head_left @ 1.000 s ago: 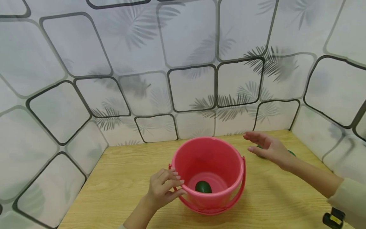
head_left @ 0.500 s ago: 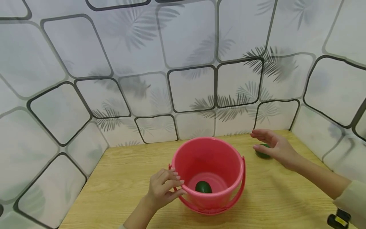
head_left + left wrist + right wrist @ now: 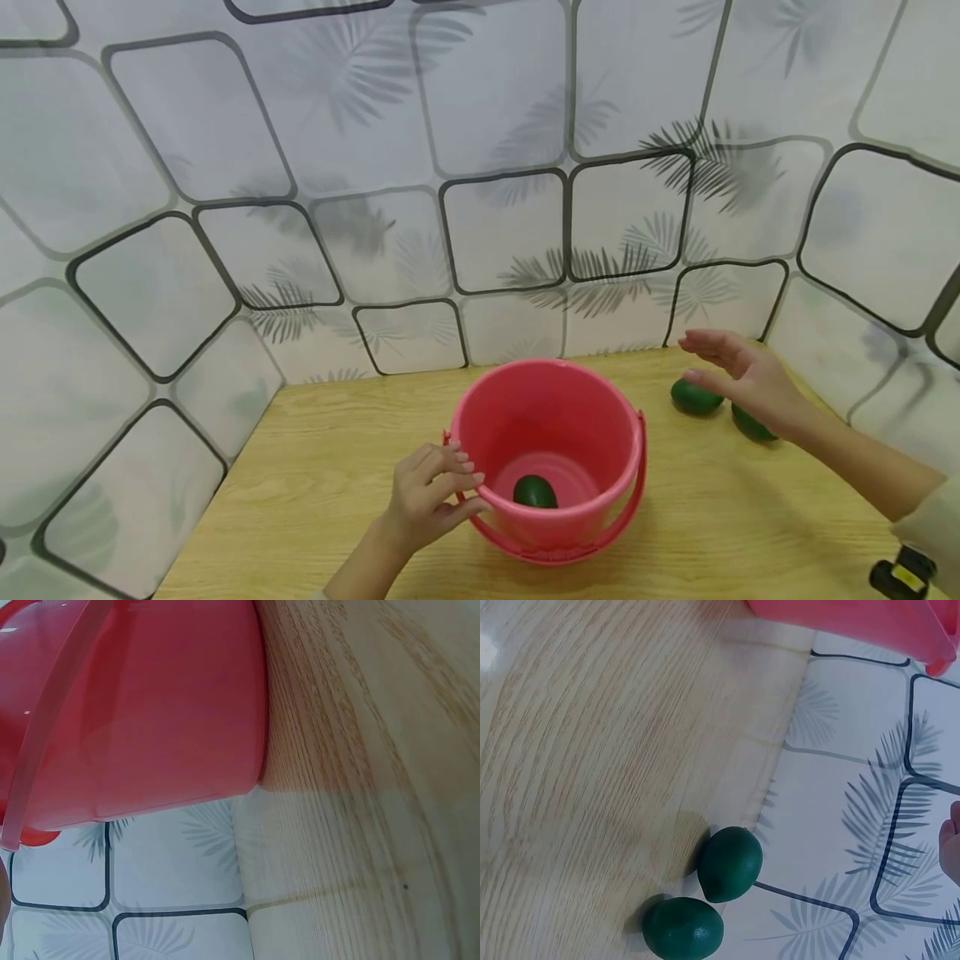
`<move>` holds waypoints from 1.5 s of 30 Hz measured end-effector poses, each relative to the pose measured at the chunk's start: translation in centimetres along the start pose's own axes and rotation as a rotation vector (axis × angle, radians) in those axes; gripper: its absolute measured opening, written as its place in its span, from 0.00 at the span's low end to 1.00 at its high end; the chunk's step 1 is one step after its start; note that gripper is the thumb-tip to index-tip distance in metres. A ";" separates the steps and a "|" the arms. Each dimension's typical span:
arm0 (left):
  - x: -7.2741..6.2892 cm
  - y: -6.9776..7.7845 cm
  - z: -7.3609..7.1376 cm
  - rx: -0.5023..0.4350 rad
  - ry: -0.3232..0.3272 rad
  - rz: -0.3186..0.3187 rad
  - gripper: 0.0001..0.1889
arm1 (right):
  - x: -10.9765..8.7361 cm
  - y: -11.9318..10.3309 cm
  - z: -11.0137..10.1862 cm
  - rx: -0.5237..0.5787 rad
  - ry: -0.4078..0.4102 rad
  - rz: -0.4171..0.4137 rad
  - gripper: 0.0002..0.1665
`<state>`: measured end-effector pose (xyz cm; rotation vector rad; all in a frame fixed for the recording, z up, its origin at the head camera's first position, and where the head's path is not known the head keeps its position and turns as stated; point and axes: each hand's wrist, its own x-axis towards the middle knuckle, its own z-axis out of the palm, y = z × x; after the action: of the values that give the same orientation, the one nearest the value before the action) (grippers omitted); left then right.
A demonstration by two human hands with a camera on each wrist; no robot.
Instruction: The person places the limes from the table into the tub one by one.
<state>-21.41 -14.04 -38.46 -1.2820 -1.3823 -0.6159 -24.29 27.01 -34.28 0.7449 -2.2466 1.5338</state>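
A pink bucket [image 3: 547, 533] stands upright on the wooden table, its handle hanging down at the front. My left hand [image 3: 431, 496] grips the bucket's left rim, fingertips hooked over the edge. Inside, one dark green lime [image 3: 534, 491] lies on the bottom, partly behind the front rim. My right hand [image 3: 750, 387] hovers at the back right, fingers loosely extended and nothing held. Below it on the table are two more limes, a left one [image 3: 696, 397] and a right one [image 3: 752, 423] partly covered by the hand. The right wrist view shows both limes [image 3: 730, 864] side by side.
The wood-grain table [image 3: 330, 467] runs back to a wall covering [image 3: 502, 233] printed with dark outlines and leaves, which also closes in both sides. A black device [image 3: 900, 573] sits at the right sleeve [image 3: 933, 529].
My right hand has drifted right, away from the bucket, uncovering more of the limes beneath it. My left hand and the bucket have stayed in place.
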 end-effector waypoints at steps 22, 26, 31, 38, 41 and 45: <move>0.1 -0.1 -0.1 0.003 -0.006 0.015 0.19 | -0.4 1.3 -2.1 -0.279 0.080 0.125 0.26; 0.1 -0.1 0.0 0.004 -0.004 0.015 0.19 | -0.5 1.6 -2.6 -0.268 0.110 0.140 0.26; 0.1 0.0 0.0 0.006 -0.001 0.016 0.19 | -0.7 2.0 -2.8 -0.259 0.133 0.145 0.28; 0.2 0.0 0.0 0.007 -0.001 0.017 0.19 | -1.0 2.6 -3.2 -0.293 0.156 0.178 0.28; 0.2 -0.1 0.0 0.009 -0.003 0.017 0.19 | -1.1 2.8 -3.3 -0.305 0.156 0.197 0.29; 0.0 -0.1 0.0 0.011 -0.003 0.015 0.19 | -1.3 3.2 -3.5 -0.328 0.149 0.219 0.30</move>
<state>-21.48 -14.05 -38.41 -1.2844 -1.3757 -0.5953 -25.14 31.49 -36.11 0.2896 -2.4413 1.2126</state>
